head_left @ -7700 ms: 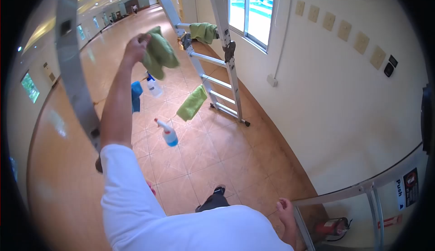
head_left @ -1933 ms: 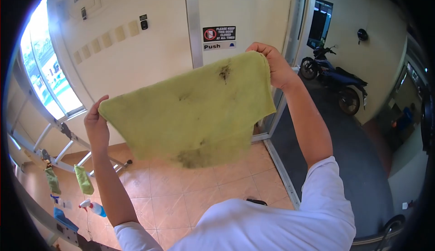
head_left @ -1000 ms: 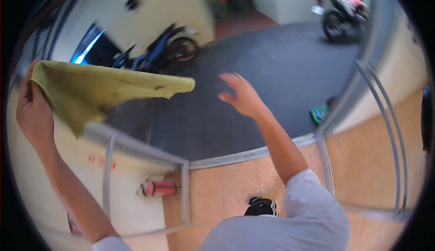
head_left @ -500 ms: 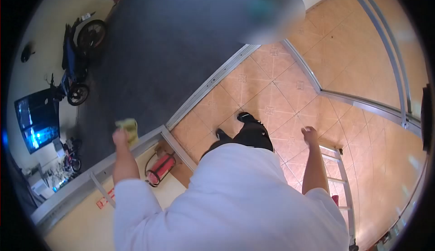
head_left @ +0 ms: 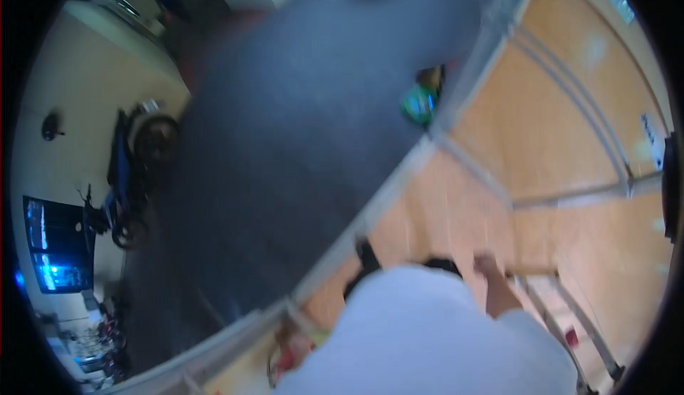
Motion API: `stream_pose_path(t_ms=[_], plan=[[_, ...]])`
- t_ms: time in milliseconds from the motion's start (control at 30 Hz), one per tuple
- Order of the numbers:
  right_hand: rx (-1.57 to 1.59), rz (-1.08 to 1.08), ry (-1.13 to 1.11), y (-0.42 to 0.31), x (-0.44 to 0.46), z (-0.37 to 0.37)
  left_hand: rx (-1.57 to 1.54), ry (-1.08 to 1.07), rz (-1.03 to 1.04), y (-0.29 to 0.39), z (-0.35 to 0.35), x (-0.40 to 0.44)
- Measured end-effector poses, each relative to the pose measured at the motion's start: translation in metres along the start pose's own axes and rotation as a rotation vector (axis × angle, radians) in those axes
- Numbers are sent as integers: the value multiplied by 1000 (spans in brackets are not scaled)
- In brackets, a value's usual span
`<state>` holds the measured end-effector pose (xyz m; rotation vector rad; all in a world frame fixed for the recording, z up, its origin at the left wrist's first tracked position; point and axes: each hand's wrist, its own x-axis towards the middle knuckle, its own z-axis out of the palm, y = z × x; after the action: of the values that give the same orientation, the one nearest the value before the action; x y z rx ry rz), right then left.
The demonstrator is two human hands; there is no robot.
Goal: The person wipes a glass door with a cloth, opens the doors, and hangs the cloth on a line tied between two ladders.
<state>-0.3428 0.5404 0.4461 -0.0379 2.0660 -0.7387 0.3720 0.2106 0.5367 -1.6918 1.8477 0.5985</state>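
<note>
My right hand (head_left: 486,264) hangs at my right side, close to the top of a metal ladder (head_left: 548,288). Motion blurs its fingers, so their pose is unclear; I see no object in it. My left hand cannot be made out; my white shirt (head_left: 413,331) fills that area. A small yellowish patch (head_left: 319,338) shows at the shirt's left edge, too blurred to name. Beside it is a red fire extinguisher (head_left: 291,358), partly hidden by the shirt.
A metal door track (head_left: 388,199) crosses between orange floor tiles and dark grey ground (head_left: 285,145). Glass panels in metal frames (head_left: 570,199) stand on the right. A green object (head_left: 419,103) lies past the track. A motorcycle (head_left: 132,174) stands on the left.
My view has swung and my body has moved nearer the door track. The left hand with its yellow cloth has dropped from its spot over the metal frame. The green object now shows clearly.
</note>
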Motion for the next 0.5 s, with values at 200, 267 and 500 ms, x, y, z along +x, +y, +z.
stream_pose_path(t_ms=[200,267,500], plan=[[161,180,73,-173,-36,4,-1102,-2,-255,91,-164,129],[176,122,103,-221,-31,0,-856,-177,49,88,-273,135],[132,-414,317,-279,-28,-13,-620,1204,403,86,-685,-49]])
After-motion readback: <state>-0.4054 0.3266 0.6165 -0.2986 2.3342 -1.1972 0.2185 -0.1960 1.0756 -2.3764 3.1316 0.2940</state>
